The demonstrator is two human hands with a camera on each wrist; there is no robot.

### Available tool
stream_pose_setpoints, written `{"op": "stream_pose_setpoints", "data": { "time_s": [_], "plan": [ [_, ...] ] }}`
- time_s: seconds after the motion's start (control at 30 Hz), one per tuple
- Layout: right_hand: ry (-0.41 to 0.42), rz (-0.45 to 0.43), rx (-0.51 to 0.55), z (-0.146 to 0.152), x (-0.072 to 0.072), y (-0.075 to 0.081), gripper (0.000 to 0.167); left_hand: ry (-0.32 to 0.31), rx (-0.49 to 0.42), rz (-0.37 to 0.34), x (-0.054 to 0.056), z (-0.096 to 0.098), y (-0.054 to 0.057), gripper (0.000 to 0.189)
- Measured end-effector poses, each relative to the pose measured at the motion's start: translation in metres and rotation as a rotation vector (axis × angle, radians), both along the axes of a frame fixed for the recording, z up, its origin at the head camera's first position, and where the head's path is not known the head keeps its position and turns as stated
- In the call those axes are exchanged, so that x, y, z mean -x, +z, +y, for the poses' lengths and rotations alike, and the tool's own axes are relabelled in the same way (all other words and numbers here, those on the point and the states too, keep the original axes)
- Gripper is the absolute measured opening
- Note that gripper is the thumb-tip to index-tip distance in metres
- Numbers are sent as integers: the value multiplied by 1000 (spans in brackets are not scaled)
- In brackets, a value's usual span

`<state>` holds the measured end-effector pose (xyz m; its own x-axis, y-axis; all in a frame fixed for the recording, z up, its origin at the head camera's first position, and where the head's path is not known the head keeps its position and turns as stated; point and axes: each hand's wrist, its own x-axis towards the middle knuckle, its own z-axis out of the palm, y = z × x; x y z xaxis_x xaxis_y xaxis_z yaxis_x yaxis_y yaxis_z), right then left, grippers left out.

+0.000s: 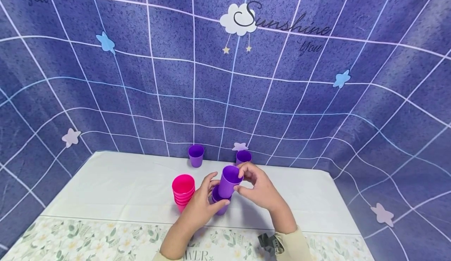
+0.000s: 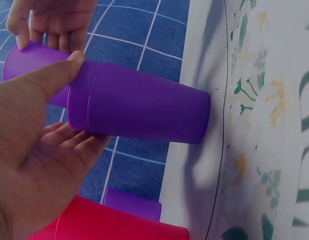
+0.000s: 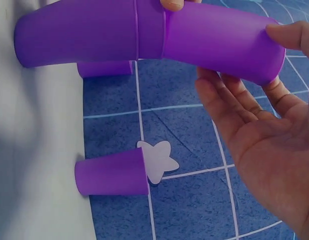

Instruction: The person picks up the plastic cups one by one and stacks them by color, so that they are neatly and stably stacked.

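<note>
My right hand (image 1: 260, 188) holds a purple cup (image 1: 228, 185) near its rim, thumb on one side and fingers on the other. That cup tilts a little, its base at the mouth of a purple cup stack (image 2: 144, 105) beneath it. Around the top of this stack my left hand (image 1: 199, 208) grips, thumb and fingers on opposite sides. In the left wrist view a second rim line shows on the stack, so at least two cups look nested. The stack's base stands on or just over the white table; which, I cannot tell.
A stack of several pink cups (image 1: 183, 192) stands just left of my left hand. Toward the back edge of the white table (image 1: 130, 182) are one purple cup (image 1: 196, 157) and another purple cup (image 3: 114, 172). A blue gridded curtain (image 1: 169, 77) rises behind.
</note>
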<state>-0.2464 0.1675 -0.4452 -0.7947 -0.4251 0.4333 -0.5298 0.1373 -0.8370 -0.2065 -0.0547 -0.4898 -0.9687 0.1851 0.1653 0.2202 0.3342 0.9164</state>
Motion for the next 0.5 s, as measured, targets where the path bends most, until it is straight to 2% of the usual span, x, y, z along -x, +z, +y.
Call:
{"op": "stream_pose_setpoints", "data": {
  "time_s": [0.3,0.5],
  "plan": [
    [53,-19,-80,-8,1,-6,33,-21,-16,-8,0,-1,-2,95],
    [70,-67,-130,-8,3,-9,48,-27,-21,-2,1,-1,-2,96]
  ]
}}
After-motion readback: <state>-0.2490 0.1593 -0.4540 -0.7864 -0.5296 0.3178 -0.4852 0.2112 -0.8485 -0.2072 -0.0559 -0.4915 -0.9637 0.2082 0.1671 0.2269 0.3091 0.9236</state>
